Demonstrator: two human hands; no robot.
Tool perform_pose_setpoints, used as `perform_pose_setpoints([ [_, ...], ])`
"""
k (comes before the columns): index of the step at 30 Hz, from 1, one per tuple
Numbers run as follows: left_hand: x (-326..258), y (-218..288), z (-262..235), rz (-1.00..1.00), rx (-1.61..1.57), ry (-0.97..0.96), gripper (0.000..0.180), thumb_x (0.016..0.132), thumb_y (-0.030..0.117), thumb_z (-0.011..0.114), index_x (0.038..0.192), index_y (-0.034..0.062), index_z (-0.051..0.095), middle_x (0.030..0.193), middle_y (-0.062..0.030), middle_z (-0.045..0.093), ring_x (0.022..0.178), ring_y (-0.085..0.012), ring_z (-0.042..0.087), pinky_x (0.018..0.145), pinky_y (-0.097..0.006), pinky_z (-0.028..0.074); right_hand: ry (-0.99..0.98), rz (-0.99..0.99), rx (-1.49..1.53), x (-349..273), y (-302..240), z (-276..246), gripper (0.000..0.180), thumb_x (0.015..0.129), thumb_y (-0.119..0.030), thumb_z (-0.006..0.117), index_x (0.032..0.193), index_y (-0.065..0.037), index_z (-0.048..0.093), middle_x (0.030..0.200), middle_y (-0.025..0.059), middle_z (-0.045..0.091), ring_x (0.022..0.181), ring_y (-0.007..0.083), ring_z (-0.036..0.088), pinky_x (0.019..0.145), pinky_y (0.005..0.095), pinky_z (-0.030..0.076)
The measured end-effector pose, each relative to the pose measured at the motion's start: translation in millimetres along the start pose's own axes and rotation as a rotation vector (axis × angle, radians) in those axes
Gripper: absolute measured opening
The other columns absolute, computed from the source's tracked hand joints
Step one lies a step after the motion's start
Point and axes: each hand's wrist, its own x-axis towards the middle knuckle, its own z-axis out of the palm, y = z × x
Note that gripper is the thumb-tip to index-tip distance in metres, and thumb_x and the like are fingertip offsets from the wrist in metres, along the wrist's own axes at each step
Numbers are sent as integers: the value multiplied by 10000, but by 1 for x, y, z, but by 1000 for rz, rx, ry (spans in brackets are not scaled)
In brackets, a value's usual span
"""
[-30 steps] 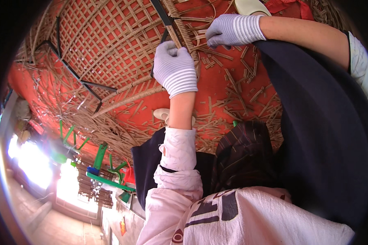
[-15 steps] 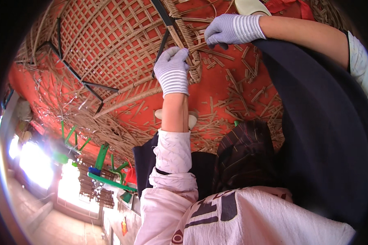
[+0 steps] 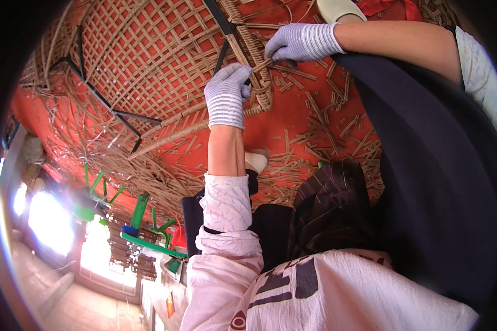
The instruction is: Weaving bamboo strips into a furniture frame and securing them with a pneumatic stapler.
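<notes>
A large open-weave wicker panel [image 3: 141,58], woven from brown strands on a dark metal frame [image 3: 218,17], fills the upper left. Along its right side runs an edge bar [image 3: 238,49] wrapped with strands. My left hand [image 3: 226,94], in a grey-white striped glove, is closed at this edge, its fingertips pinched together; what lies between them is hidden. Just right of the edge, my gloved right hand [image 3: 303,43] has its fingers closed on a wicker strand [image 3: 264,65], which reaches the wrapped edge near my left fingertips.
Cut wicker scraps [image 3: 320,118] litter the red floor covering [image 3: 284,116]. Loose long strands [image 3: 143,171] pile up at the left. A dark cloth [image 3: 425,165] drapes over my right side. Green stands [image 3: 141,212] and bright windows [image 3: 49,220] are at lower left.
My right hand has moved left and closer to the wrapped edge, and a strand now shows between the two hands. My left hand has shifted slightly left and down.
</notes>
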Motion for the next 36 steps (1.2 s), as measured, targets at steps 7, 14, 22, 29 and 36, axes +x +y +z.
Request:
perform_pose_setpoints([
  [7,-2,10,15,303,666,281,407,762,368,756,932,4,693,748,-117,671,624,-229,631,646,-340,520,-3,-24,49,7,-10,4,248,951,-89,579,1180,-102,674,798,93,696,672,160,655,683,331,537],
  [14,-8,29,28,394,1212,286,392,847,348,635,1024,0,637,977,-216,682,904,-380,681,826,-449,532,-57,-4,15,2,-20,6,253,949,-93,589,1185,-114,678,803,99,695,675,169,654,690,335,539],
  [22,-8,30,13,424,1124,128,367,813,315,591,1047,54,696,898,-153,718,875,-334,685,845,-397,523,-108,82,106,-2,-7,7,234,955,-69,559,1158,-13,661,860,85,706,678,157,653,672,311,544],
  [29,3,12,-11,358,1030,-22,278,833,305,579,909,66,699,786,-174,684,788,-362,669,760,-423,533,-101,75,82,-6,5,1,222,949,-85,555,1126,-2,659,867,90,706,675,157,653,680,327,546],
  [36,15,20,-4,317,779,-72,217,798,191,568,867,22,686,648,-113,665,605,-197,666,647,-319,532,-52,62,46,0,5,-16,184,965,-121,528,1050,-8,646,828,86,696,651,162,649,695,340,548],
])
